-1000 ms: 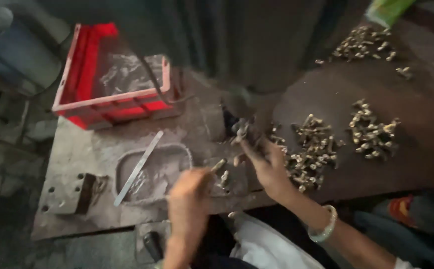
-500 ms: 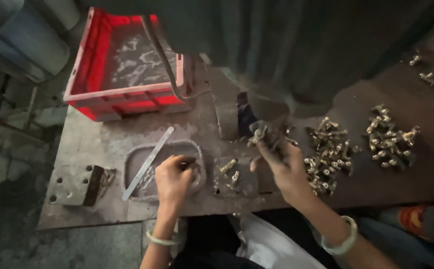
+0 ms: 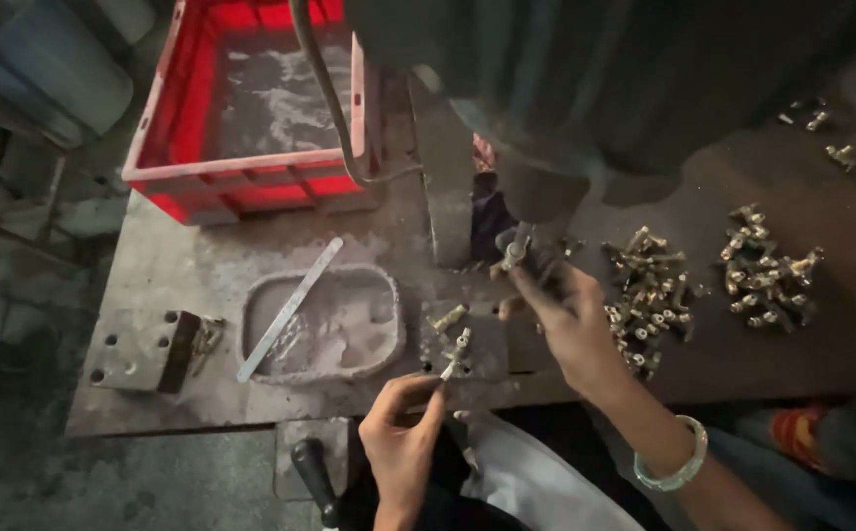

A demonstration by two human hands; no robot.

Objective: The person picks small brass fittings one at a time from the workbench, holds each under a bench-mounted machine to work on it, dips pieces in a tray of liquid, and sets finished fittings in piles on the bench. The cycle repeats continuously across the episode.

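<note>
My right hand (image 3: 568, 317) reaches up under the dark machine head (image 3: 546, 167) and pinches a small brass fitting (image 3: 513, 252) at its tip. My left hand (image 3: 400, 433) is at the near edge of the metal table, its fingertips closed on another small brass fitting (image 3: 451, 366) on a little dark block (image 3: 487, 344). One more brass fitting (image 3: 449, 317) lies on that block. A pale bangle (image 3: 679, 467) sits on my right wrist.
Two heaps of brass fittings (image 3: 649, 290) (image 3: 767, 280) lie right of the machine. A shallow metal tray (image 3: 325, 324) with a flat metal strip (image 3: 290, 308) lies left. A red plastic crate (image 3: 256, 103) stands behind. A drilled steel plate (image 3: 133, 349) sits at the far left.
My left hand pulled back from the shallow tray to the near table edge and took a fitting off the block. My right hand stayed at the machine tip with its fitting.
</note>
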